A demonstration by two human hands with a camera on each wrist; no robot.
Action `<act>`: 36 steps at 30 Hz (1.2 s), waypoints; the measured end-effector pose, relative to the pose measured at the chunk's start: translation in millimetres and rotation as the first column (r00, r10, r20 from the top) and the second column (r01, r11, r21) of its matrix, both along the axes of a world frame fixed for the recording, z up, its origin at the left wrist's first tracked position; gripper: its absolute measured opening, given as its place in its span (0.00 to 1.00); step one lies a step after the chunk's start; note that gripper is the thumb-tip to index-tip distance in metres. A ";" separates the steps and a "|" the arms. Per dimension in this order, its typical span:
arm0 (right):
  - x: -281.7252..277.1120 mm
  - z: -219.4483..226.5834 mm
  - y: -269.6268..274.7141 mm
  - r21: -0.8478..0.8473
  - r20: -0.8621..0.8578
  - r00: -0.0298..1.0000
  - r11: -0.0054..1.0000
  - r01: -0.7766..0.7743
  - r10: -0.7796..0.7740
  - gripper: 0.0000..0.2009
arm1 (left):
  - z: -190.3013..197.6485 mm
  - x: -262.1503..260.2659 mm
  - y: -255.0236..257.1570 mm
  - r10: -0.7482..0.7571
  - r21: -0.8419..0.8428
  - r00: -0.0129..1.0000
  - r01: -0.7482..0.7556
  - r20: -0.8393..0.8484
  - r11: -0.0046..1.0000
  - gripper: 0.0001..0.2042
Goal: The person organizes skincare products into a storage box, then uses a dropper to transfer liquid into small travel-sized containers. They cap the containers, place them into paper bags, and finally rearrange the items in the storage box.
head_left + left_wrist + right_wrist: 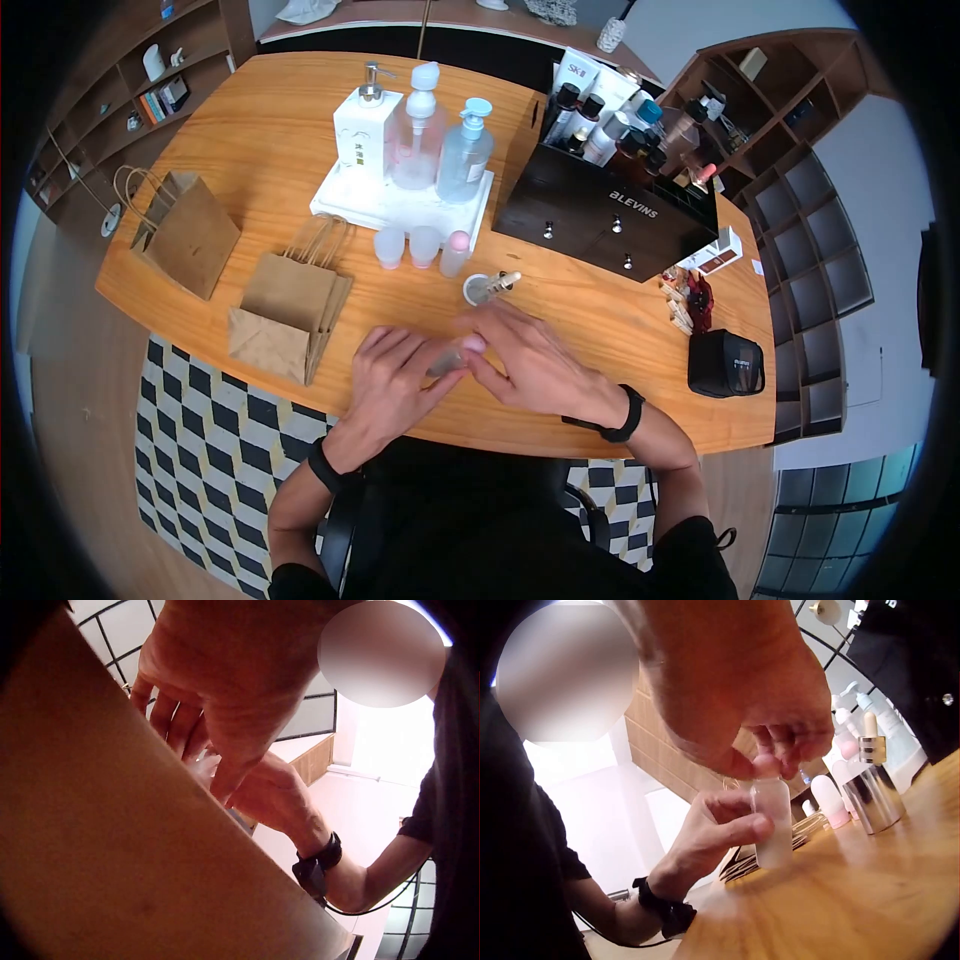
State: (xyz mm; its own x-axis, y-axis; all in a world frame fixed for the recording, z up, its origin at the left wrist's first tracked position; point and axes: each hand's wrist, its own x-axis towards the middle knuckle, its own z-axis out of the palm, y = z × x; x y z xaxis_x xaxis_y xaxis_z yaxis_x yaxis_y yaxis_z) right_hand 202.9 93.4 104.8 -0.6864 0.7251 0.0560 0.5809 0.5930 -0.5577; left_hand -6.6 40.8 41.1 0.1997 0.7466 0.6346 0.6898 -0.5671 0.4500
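Between thumb and fingers, my left hand (385, 375) grips a small frosted bottle (774, 829) close over the table's front. My right hand (530, 360) pinches the bottle's pink cap (766, 766) from above. Just beyond the right hand stands a shiny silver cup-like container (876, 801), with a gold-collared dropper (871, 748) showing above its rim. Behind it, a similar small bottle with a pink top (457, 250) stands beside two small frosted bottles (390, 247). In the left wrist view, the table edge hides much of the held bottle.
A white tray (335, 200) carries several pump bottles at the back. Brown paper bags (275, 305) lie on the left. A black drawer organizer (575, 215) full of cosmetics stands at the right back, with a black pouch (712, 362) near the right edge of the wooden table (620, 330).
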 end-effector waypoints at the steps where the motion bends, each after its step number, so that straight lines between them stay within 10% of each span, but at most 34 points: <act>1: -3.0 2.5 1.5 0.138 -0.167 0.983 0.989 -0.058 0.081 0.14 | -0.9 -0.2 0.2 -0.006 0.000 1.000 0.006 0.003 1.000 0.15; 5: -0.1 3.7 2.6 0.343 -0.246 0.955 0.936 -0.074 0.165 0.14 | 0.5 0.9 0.7 0.007 -0.021 1.000 -0.006 0.010 1.000 0.15; 8: 10.3 -7.4 3.6 0.047 -0.071 0.994 0.996 -0.079 0.083 0.17 | 2.9 -0.1 0.6 0.006 -0.028 1.000 -0.007 -0.017 1.000 0.16; 17: 2.1 2.5 0.6 0.307 -0.218 0.968 0.950 -0.052 0.124 0.19 | 3.8 2.1 2.0 0.017 -0.047 1.000 -0.016 0.016 0.999 0.16; 30: 14.7 -10.9 3.3 0.175 -0.074 0.989 0.978 -0.110 0.124 0.14 | 3.4 0.5 0.7 0.001 -0.080 1.000 -0.003 -0.031 0.997 0.17; 36: 18.0 -3.7 -6.8 0.268 -0.393 0.913 0.963 -0.001 0.110 0.12 | 2.0 -3.9 2.9 0.012 -0.119 1.000 -0.011 0.003 0.993 0.16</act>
